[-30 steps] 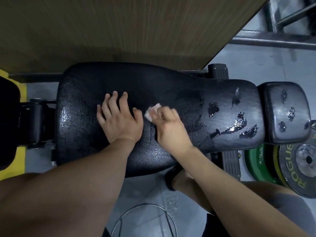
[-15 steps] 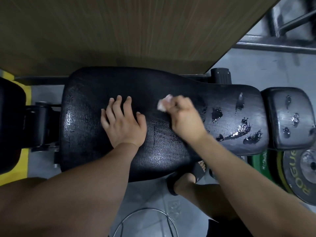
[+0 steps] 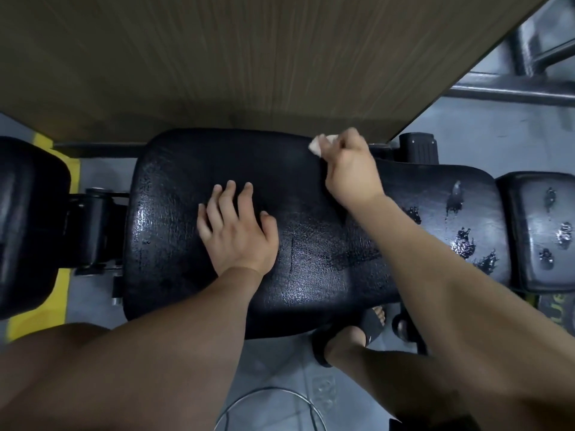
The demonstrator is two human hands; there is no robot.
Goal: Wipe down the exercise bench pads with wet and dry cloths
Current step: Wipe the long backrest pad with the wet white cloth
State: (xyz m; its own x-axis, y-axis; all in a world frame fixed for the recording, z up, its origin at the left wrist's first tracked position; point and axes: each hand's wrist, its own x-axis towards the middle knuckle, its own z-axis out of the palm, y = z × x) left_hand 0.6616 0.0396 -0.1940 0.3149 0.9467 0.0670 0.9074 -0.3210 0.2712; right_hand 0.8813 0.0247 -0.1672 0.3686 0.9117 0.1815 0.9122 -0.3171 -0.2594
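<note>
A long black bench pad [image 3: 174,188] lies across the view, its surface shiny and wet. My left hand [image 3: 238,227] rests flat on its middle with the fingers spread. My right hand [image 3: 350,169] grips a small white cloth [image 3: 320,144] and presses it against the pad's far edge. A smaller black pad [image 3: 541,231] adjoins on the right. Both it and the right end of the long pad carry dark wet blotches [image 3: 466,244].
A wood-grain panel [image 3: 249,57] stands right behind the bench. Another black pad [image 3: 28,225] sits at the left over a yellow floor strip. My sandaled foot [image 3: 351,337] is under the bench's near edge. A dark metal frame [image 3: 513,88] runs at the upper right.
My right hand has swept the cloth from the pad's middle, beside my left hand, up and right to the far edge. My left hand has stayed flat in place.
</note>
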